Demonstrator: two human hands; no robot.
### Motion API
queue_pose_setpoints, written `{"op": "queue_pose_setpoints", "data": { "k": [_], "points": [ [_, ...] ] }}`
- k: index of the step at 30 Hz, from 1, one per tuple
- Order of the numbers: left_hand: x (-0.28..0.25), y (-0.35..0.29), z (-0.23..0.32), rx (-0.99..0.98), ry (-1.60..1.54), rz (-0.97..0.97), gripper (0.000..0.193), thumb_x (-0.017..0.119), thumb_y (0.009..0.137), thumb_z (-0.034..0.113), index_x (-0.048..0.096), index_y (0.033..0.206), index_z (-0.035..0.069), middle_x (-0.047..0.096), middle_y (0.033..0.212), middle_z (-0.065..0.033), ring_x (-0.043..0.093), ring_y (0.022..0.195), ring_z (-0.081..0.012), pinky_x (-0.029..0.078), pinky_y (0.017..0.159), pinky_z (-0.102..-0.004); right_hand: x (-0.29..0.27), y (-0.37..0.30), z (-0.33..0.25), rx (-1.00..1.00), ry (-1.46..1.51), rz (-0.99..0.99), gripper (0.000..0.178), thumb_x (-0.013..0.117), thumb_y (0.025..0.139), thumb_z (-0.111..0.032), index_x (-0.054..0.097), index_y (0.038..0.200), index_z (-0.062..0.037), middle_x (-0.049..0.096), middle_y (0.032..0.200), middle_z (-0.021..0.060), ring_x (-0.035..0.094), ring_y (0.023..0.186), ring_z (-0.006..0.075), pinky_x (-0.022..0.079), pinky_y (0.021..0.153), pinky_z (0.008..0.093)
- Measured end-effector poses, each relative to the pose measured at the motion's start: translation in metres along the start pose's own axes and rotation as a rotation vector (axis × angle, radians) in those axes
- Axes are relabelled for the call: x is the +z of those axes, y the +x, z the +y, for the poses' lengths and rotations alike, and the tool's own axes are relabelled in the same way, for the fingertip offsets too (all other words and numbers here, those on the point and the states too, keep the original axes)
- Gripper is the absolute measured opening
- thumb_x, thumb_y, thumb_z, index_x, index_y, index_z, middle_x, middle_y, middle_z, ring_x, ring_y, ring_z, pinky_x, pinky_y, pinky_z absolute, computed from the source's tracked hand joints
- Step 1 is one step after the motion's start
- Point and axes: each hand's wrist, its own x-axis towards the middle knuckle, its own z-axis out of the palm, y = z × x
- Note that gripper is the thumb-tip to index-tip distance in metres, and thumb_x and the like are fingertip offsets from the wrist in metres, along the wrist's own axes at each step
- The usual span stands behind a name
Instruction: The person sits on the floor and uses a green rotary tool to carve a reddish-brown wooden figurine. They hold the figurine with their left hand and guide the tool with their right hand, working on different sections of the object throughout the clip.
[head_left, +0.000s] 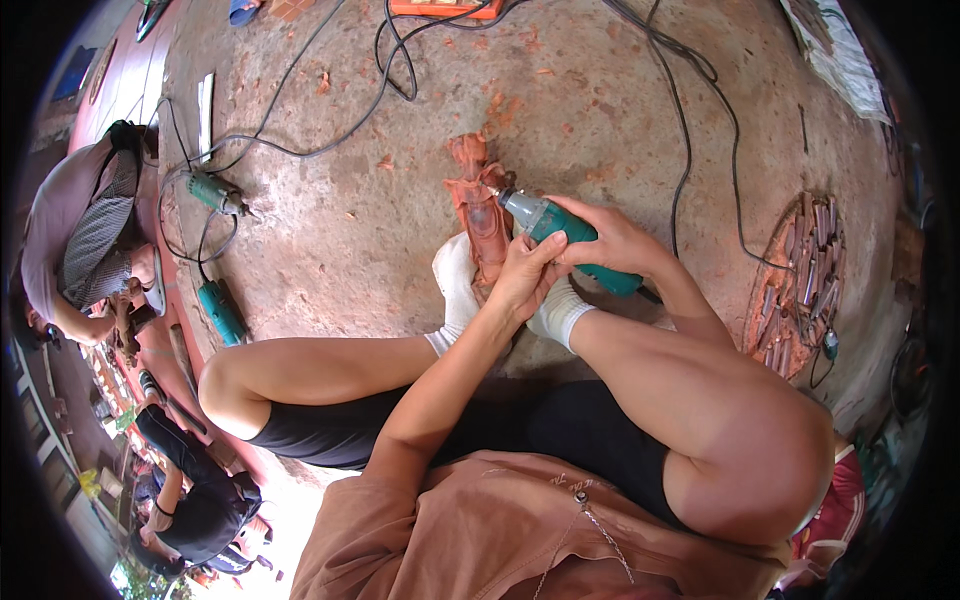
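Note:
A green die grinder [612, 280] is held at a slant, its grey nose pointing up and left. My right hand [612, 238] wraps its body from the right side. My left hand [527, 275] closes on the same tool from below left, fingers against the housing. The grinder's bit meets the right side of a reddish carved wooden figure [484, 222], though the exact contact is too small to see. The figure lies lengthwise on the floor, its near end between my white-socked feet [457, 285].
Two more green power tools, a grinder [213, 192] and another body [220, 312], rest at left. Black cables [345, 140] cross the concrete floor [330, 240]. Several chisels [815, 240] lie in a heap at right. An orange box [445, 8] stands far ahead. Two people work at left.

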Motion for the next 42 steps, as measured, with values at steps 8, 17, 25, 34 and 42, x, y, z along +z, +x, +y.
{"op": "queue_pose_setpoints", "data": {
  "k": [8,17,25,34,42],
  "points": [
    [-0.002,0.000,-0.002,0.018,-0.003,-0.012,0.049,0.071,0.086,0.026,0.047,0.119,-0.003,0.061,0.110,-0.0132,0.064,0.099,-0.0197,0.056,0.084,-0.0357,0.002,0.000,0.003,-0.030,0.012,0.009,0.078,0.069,0.074,-0.034,0.042,0.139,-0.0011,0.064,0.111,0.0189,0.061,0.100,0.0212,0.047,0.087,0.0336],
    [-0.004,0.003,-0.002,0.001,0.022,-0.001,0.044,0.071,0.087,0.026,0.050,0.115,-0.002,0.063,0.106,-0.0118,0.064,0.096,-0.0186,0.056,0.084,-0.0339,0.000,0.000,0.001,0.002,0.000,0.025,0.079,0.070,0.074,-0.035,0.041,0.140,-0.0020,0.064,0.111,0.0189,0.061,0.099,0.0210,0.048,0.087,0.0337],
    [0.001,-0.003,-0.001,0.035,-0.001,0.013,0.045,0.071,0.087,0.026,0.050,0.114,-0.003,0.063,0.105,-0.0118,0.065,0.095,-0.0190,0.057,0.083,-0.0337,0.002,0.001,0.002,-0.037,0.031,-0.002,0.078,0.070,0.074,-0.035,0.042,0.140,-0.0040,0.064,0.112,0.0185,0.062,0.100,0.0212,0.048,0.087,0.0339],
    [-0.001,0.002,-0.001,0.011,0.012,0.010,0.044,0.070,0.087,0.024,0.050,0.114,-0.004,0.063,0.104,-0.0118,0.065,0.092,-0.0189,0.057,0.080,-0.0332,0.001,0.002,0.009,-0.016,0.020,0.011,0.078,0.069,0.075,-0.034,0.041,0.140,-0.0017,0.064,0.111,0.0192,0.061,0.100,0.0211,0.047,0.088,0.0336],
    [-0.003,0.003,-0.003,0.008,0.017,0.010,0.045,0.070,0.087,0.024,0.050,0.117,-0.003,0.063,0.106,-0.0108,0.065,0.094,-0.0189,0.057,0.082,-0.0340,0.001,0.002,0.008,-0.019,0.040,0.007,0.080,0.070,0.074,-0.035,0.040,0.141,-0.0022,0.064,0.111,0.0192,0.061,0.100,0.0214,0.047,0.087,0.0336]
  ]
}}
